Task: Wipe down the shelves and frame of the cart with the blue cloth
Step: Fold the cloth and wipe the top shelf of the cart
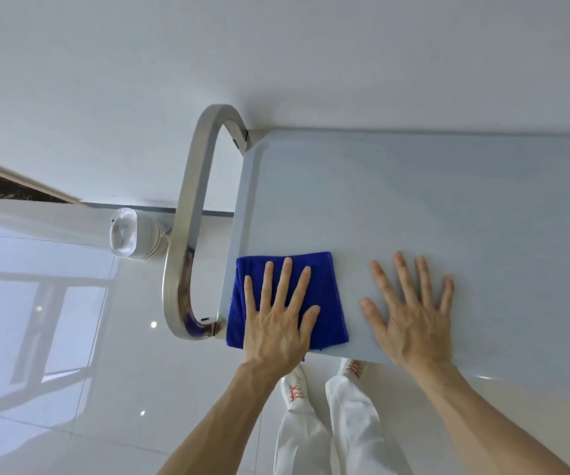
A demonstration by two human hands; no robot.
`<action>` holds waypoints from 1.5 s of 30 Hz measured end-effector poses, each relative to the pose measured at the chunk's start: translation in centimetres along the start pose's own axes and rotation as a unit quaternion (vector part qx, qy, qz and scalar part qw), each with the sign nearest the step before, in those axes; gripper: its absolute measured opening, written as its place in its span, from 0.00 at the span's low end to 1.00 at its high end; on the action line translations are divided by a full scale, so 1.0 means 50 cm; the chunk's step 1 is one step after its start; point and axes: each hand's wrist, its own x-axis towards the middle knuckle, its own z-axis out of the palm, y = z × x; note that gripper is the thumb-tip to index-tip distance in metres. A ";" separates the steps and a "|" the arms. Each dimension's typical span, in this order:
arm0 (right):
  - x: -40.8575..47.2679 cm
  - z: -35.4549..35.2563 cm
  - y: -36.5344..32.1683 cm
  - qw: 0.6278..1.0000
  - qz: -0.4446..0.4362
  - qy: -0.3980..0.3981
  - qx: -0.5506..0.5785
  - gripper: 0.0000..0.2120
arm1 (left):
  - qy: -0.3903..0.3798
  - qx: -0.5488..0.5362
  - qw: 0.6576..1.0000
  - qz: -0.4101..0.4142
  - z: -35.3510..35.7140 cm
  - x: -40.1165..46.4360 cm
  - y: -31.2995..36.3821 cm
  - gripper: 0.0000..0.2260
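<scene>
The cart's pale grey top shelf fills the right half of the head view. A folded blue cloth lies flat on its near left corner. My left hand presses flat on the cloth with fingers spread. My right hand rests flat on the bare shelf just to the right of the cloth, fingers spread, holding nothing. A curved brushed-metal handle loops out from the shelf's left end. The lower shelves are hidden under the top one.
A white wall runs along the far side of the cart. A white cup-like holder is fixed to the handle's outer side. Glossy white floor tiles lie to the left. My white trousers and shoes stand below the shelf's near edge.
</scene>
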 end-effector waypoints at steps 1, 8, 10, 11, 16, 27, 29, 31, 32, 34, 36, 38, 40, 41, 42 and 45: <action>-0.002 0.002 -0.002 1.000 0.001 0.001 -0.001 0.32 | 0.004 0.001 1.000 0.002 0.006 -0.008 0.001 0.27; 0.001 0.014 0.005 1.000 0.013 0.017 -0.009 0.31 | 0.045 0.020 0.997 0.067 0.014 0.045 -0.031 0.28; -0.001 0.022 0.009 0.999 0.009 0.029 -0.014 0.31 | 0.057 0.034 0.993 0.100 0.003 0.103 -0.055 0.28; -0.002 0.027 0.012 0.999 0.007 0.037 -0.014 0.31 | 0.066 0.040 0.991 0.110 -0.005 0.136 -0.065 0.28; 0.009 0.033 0.020 0.998 0.009 0.062 -0.018 0.30 | 0.088 0.037 0.993 0.067 -0.038 0.243 -0.061 0.27; 0.000 0.018 0.010 0.999 0.020 0.038 -0.011 0.31 | 0.044 0.006 0.998 0.034 0.016 0.008 -0.051 0.28; 0.002 0.018 0.011 0.999 0.021 0.048 -0.004 0.30 | 0.064 0.010 0.997 0.042 -0.013 0.099 -0.046 0.28; 0.005 0.019 0.011 0.998 0.016 0.052 -0.001 0.30 | 0.080 0.012 0.996 0.044 -0.041 0.213 -0.047 0.27; 0.006 0.019 0.012 0.998 0.015 0.054 0.001 0.30 | 0.085 0.011 0.995 0.042 -0.057 0.271 -0.046 0.27; 0.007 0.020 0.016 0.998 0.013 0.058 0.001 0.30 | 0.077 0.004 0.997 0.025 -0.082 0.369 -0.033 0.27; 0.011 0.019 0.017 0.998 0.012 0.059 0.005 0.30 | 0.065 0.000 0.998 -0.004 -0.092 0.419 -0.012 0.28; 0.011 0.018 0.016 0.998 0.012 0.058 0.007 0.29 | 0.067 -0.002 0.998 -0.019 -0.085 0.408 0.004 0.27; 0.010 0.017 0.013 0.998 0.013 0.055 0.008 0.30 | 0.073 -0.008 0.997 -0.005 -0.061 0.338 0.010 0.27; 0.009 0.017 0.013 0.998 0.014 0.054 0.009 0.30 | 0.076 -0.014 0.997 0.009 -0.046 0.288 0.011 0.27; 0.009 0.017 0.013 0.999 0.014 0.051 0.010 0.30 | 0.076 -0.018 0.997 0.023 -0.029 0.235 0.011 0.27; 0.009 0.015 0.013 0.999 0.013 0.037 0.006 0.30 | 0.063 -0.008 0.997 0.037 0.000 0.139 0.009 0.27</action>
